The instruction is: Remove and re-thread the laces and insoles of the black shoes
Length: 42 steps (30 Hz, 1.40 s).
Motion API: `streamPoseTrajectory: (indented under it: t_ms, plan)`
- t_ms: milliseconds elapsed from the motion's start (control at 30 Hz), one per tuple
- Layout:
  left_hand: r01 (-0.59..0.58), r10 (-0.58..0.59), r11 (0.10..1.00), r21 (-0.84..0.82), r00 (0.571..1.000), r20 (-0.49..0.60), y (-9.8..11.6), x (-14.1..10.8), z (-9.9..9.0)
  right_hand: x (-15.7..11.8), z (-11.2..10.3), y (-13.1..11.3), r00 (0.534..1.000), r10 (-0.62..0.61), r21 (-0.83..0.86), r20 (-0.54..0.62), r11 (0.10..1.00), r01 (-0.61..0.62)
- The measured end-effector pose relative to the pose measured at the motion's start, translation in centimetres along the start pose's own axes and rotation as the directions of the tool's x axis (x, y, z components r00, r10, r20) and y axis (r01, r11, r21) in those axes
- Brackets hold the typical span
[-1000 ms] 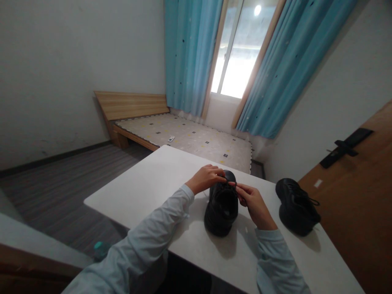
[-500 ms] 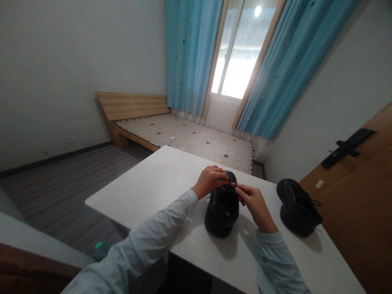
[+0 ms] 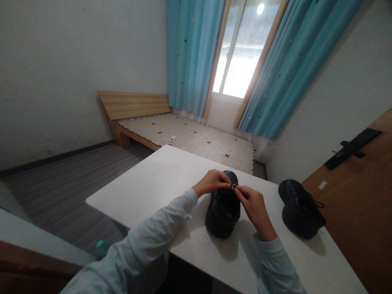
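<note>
A black shoe (image 3: 223,216) stands on the white table, its heel toward me and its toe toward the window. Over its tongue, both hands pinch the black shoelace (image 3: 233,186). My left hand (image 3: 212,181) reaches in from the left, fingertips closed on the lace. From the right, my right hand (image 3: 251,202) has thumb and finger pressed together on it, close to the left fingertips. Part of the shoe's front is hidden behind the left hand. The other black shoe (image 3: 301,212) sits apart at the table's right side, a lace loop sticking out.
The white table (image 3: 137,183) spreads out to the left of the shoe. Behind it is a bed (image 3: 196,141) with a small white object (image 3: 172,139) on its mattress. A brown door (image 3: 361,196) with a black handle is at the right. A green-capped object (image 3: 102,247) stands low at the left.
My fingertips have come closer together over the shoe, and the lace between them is drawn in. The view has shifted slightly; both shoes stay in place.
</note>
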<state>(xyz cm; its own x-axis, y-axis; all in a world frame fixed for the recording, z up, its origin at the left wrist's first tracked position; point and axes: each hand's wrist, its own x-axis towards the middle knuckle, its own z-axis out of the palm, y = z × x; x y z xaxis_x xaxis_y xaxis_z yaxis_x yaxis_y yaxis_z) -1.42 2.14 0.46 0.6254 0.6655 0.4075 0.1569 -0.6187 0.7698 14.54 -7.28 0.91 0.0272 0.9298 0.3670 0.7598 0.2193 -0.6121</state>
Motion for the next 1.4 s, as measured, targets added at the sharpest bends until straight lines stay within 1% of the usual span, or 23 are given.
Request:
streamPoseTrajectory:
  t_ms: [100,233,433,533,700,867,967,1067,1167,1267,1333,1400]
  plan:
    - [-0.023,0.022,0.999,0.024,0.999,0.035,0.1,-0.1,-0.2,-0.3,0.2,-0.2,0.998,-0.055,-0.146,-0.010,0.988,0.053]
    - [-0.062,0.062,0.998,0.012,0.996,0.061,0.2,-0.2,-0.4,-0.7,0.3,-0.7,0.994,-0.107,-0.283,-0.027,0.954,0.096]
    - [-0.049,0.053,0.998,-0.048,0.995,0.085,0.3,-0.3,-0.6,-1.3,0.8,-1.5,0.983,-0.177,-0.495,-0.041,0.859,0.134]
    - [-0.021,0.025,0.999,-0.039,0.996,0.088,0.6,-0.4,-0.7,-1.4,1.1,-1.6,0.975,-0.216,-0.541,-0.045,0.826,0.158]
    - [-0.016,0.021,0.998,-0.053,0.994,0.107,0.6,-0.4,-0.8,-1.6,1.4,-1.5,0.971,-0.232,-0.532,-0.062,0.831,0.164]
    - [-0.017,0.027,0.996,-0.082,0.993,0.116,0.3,-0.3,-0.8,-1.5,1.5,-1.4,0.966,-0.230,-0.445,-0.119,0.882,0.155]
    - [-0.012,0.020,0.997,-0.071,0.994,0.112,0.2,-0.3,-0.8,-1.3,1.3,-1.2,0.965,-0.229,-0.324,-0.131,0.929,0.176]
    - [-0.018,0.025,0.998,-0.062,0.992,0.123,0.3,-0.3,-0.9,-1.0,1.0,-1.0,0.965,-0.194,-0.189,-0.178,0.969,0.161]
    - [-0.036,0.040,0.999,-0.037,0.991,0.126,0.3,-0.3,-0.8,-0.8,0.8,-1.0,0.970,-0.131,-0.079,-0.205,0.990,0.117]
    - [-0.055,0.058,0.998,-0.032,0.993,0.104,0.3,-0.2,-0.8,-0.8,0.7,-1.0,0.980,-0.030,0.047,-0.198,0.998,0.040]
    - [-0.068,0.073,0.996,-0.052,0.993,0.096,0.4,-0.2,-0.7,-0.6,0.6,-0.8,0.985,0.055,0.165,-0.166,0.986,-0.027]
    - [-0.078,0.083,0.995,-0.060,0.993,0.087,0.5,-0.2,-0.7,-0.4,0.4,-0.7,0.985,0.135,0.308,-0.105,0.946,-0.097]
